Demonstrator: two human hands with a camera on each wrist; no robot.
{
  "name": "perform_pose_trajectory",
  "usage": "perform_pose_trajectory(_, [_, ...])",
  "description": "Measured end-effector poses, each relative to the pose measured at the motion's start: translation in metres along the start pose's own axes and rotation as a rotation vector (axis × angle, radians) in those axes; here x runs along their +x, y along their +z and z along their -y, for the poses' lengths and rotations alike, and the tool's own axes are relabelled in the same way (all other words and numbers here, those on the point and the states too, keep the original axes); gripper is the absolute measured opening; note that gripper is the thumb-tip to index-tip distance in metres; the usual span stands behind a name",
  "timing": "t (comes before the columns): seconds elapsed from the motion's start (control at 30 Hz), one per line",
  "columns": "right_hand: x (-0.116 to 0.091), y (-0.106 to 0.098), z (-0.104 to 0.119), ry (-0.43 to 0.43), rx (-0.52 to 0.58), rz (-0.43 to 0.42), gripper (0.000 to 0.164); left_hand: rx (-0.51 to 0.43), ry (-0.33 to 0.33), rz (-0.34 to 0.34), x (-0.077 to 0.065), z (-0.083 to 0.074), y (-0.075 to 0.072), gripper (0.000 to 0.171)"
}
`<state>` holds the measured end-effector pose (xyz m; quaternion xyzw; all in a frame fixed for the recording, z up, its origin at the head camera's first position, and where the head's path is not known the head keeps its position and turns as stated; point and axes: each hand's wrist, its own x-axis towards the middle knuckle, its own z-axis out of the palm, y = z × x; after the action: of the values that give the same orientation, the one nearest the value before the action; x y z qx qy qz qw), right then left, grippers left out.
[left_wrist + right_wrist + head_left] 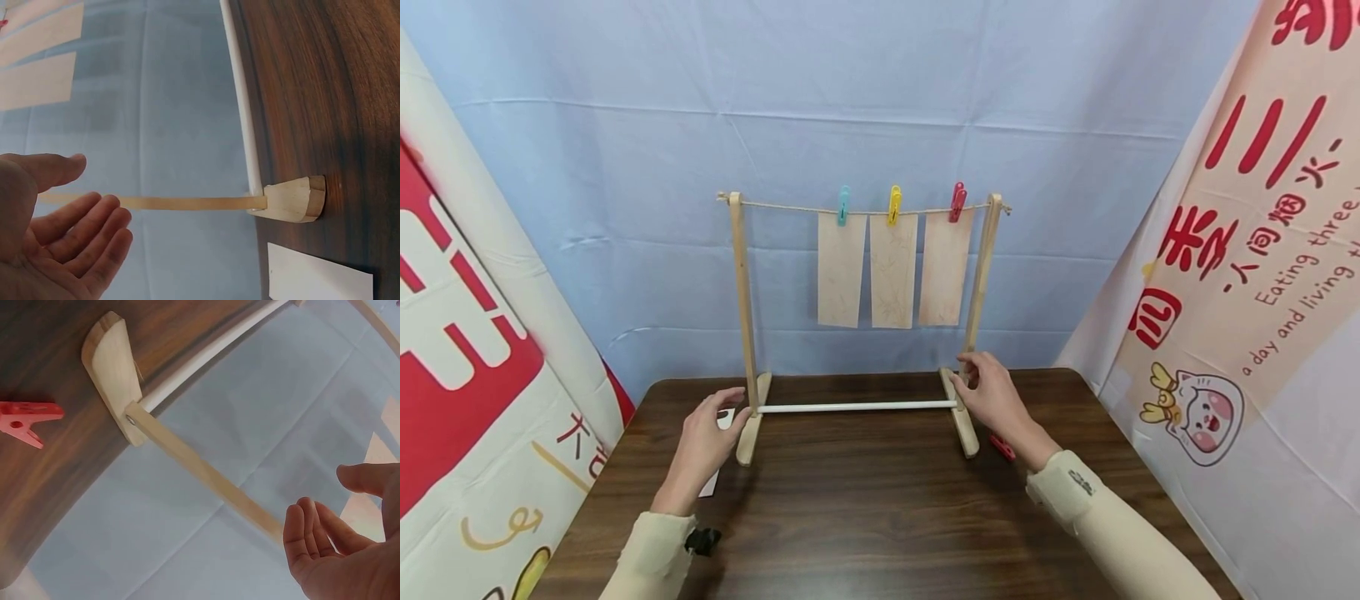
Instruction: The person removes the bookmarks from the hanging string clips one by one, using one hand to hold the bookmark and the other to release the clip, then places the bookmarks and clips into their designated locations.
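Observation:
A small wooden drying rack point(742, 292) stands on the table, a white rod point(857, 407) joining its feet. Along its string hang three pale paper cards point(892, 275), under a blue clothespin point(843, 205), a yellow clothespin point(894, 205) and a red clothespin point(957, 202). My left hand point(709, 433) is beside the base of the left post, thumb and fingers apart and holding nothing. By the lower right post is my right hand point(992, 396), its fingers loosely bent. The right wrist view shows a gap between its thumb and fingers, with nothing gripped.
Another red clothespin point(28, 419) lies on the table right of the rack. A white card point(319, 275) lies left of the left foot, partly behind my left hand in the head view. Light blue cloth point(850, 67) hangs behind the table; printed banners flank it.

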<state>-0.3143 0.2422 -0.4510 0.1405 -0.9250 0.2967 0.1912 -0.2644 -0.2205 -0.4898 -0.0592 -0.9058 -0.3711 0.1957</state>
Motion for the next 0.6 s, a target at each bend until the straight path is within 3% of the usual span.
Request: perform_pose_trajectory(0.6, [0.018, -0.007, 0.022, -0.072, 0.033, -0.036, 0.035, -0.049, 0.005, 0.033, 0.010, -0.010, 0.002, 0.044])
